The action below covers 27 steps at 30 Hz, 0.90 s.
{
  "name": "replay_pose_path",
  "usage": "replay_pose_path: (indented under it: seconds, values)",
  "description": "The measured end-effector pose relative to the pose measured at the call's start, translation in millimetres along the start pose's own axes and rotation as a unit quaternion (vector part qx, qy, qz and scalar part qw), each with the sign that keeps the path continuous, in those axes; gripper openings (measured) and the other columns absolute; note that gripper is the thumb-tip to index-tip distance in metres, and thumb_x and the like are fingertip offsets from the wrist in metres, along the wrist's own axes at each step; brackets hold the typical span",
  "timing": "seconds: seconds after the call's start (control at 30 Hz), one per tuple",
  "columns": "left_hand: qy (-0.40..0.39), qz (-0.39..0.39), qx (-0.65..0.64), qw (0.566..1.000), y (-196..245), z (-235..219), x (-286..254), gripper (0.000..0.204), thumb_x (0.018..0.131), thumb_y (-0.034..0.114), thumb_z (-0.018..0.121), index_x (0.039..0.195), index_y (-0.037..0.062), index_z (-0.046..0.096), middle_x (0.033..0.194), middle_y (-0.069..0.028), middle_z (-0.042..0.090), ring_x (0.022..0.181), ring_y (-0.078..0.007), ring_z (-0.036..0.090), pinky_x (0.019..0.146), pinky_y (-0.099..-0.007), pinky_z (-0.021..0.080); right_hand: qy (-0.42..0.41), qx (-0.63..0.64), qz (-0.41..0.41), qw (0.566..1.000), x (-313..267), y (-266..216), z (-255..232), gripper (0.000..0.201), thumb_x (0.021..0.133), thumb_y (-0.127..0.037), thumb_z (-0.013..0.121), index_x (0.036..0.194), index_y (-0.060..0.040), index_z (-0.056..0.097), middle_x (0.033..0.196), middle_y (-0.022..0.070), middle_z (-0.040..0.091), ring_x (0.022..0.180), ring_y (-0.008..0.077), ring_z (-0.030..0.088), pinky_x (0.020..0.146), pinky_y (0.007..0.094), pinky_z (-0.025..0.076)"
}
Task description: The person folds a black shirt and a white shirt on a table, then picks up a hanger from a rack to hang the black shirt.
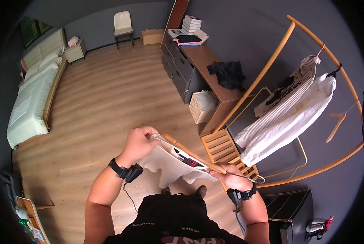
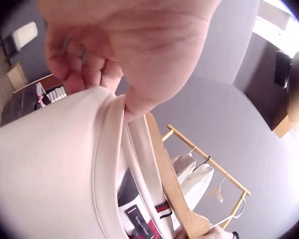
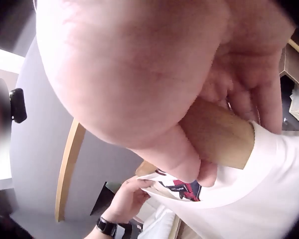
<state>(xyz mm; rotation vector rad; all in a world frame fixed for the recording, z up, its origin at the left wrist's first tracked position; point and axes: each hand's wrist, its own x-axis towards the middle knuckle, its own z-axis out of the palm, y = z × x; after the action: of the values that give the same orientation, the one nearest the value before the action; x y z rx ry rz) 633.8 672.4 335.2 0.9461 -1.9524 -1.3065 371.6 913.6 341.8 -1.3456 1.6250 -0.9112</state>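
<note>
My left hand (image 1: 138,144) pinches the neckline of a cream shirt (image 1: 165,162), thumb on one side and fingers on the other. A wooden hanger (image 2: 167,174) runs along the neck opening, and one end of it lies beneath the fabric in the right wrist view. My right hand (image 1: 235,179) grips the hanger near its metal hook (image 1: 260,179), fingers wrapped around the wood (image 3: 219,134). Inside the collar shows a dark and red label (image 2: 139,221). The shirt's lower part hangs loosely in front of me.
To the right stands a wooden clothes rack (image 1: 271,61) bearing a striped shirt (image 1: 277,97), a white shirt (image 1: 296,122) and a bare hanger (image 1: 336,127). Beyond it are a brown desk (image 1: 204,53) with dark clothing (image 1: 229,75) and a basket (image 1: 202,107). A bed (image 1: 33,101) is at left.
</note>
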Motion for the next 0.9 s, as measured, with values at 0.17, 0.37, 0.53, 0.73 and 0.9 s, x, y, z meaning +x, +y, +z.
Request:
replay_pose_path:
  seconds: [0.17,0.37,0.53,0.73,0.9]
  values:
    - [0.025,0.012,0.068,0.997,1,2,4,0.014,0.076,0.003,0.071,0.089,0.0019,0.068,0.078,-0.0003,0.065,0.069,-0.0084,0.056,0.065,-0.0245,0.047,-0.025,-0.079,0.022,0.996,-6,-18,-5,0.028,0.095,-0.023,0.066,0.111,0.0008,0.067,0.091,0.0128,0.067,0.083,0.0223,0.062,0.075,0.0330,0.049]
    - [0.011,0.033,0.072,0.997,5,-1,3,0.017,0.072,0.005,0.071,0.088,0.0028,0.067,0.079,-0.0009,0.064,0.069,-0.0088,0.056,0.064,-0.0249,0.046,-0.021,-0.129,0.033,0.991,-8,-25,-8,0.027,0.095,-0.024,0.064,0.106,0.0007,0.067,0.087,0.0152,0.066,0.079,0.0249,0.062,0.072,0.0339,0.049]
    - [-0.011,0.017,0.081,0.997,10,7,-3,0.018,0.070,0.012,0.071,0.086,0.0042,0.068,0.073,-0.0065,0.066,0.065,-0.0168,0.061,0.062,-0.0309,0.049,-0.063,-0.194,0.086,0.975,-4,-25,-12,0.027,0.094,-0.021,0.066,0.109,0.0011,0.067,0.093,0.0167,0.068,0.085,0.0270,0.064,0.074,0.0353,0.049]
    - [0.015,-0.002,0.045,0.999,1,10,10,0.016,0.072,0.007,0.070,0.086,0.0029,0.064,0.075,-0.0036,0.063,0.068,-0.0132,0.059,0.063,-0.0284,0.048,-0.014,-0.187,0.044,0.981,-7,-28,-9,0.024,0.093,-0.018,0.067,0.108,0.0007,0.067,0.089,0.0151,0.066,0.081,0.0253,0.063,0.073,0.0347,0.049]
    - [-0.007,-0.007,0.061,0.998,2,10,10,0.016,0.073,0.003,0.070,0.087,0.0029,0.063,0.078,-0.0001,0.062,0.069,-0.0096,0.056,0.065,-0.0257,0.047,-0.053,-0.147,0.056,0.986,-14,-41,-13,0.026,0.094,-0.022,0.065,0.102,0.0022,0.065,0.088,0.0168,0.064,0.082,0.0295,0.060,0.074,0.0368,0.047]
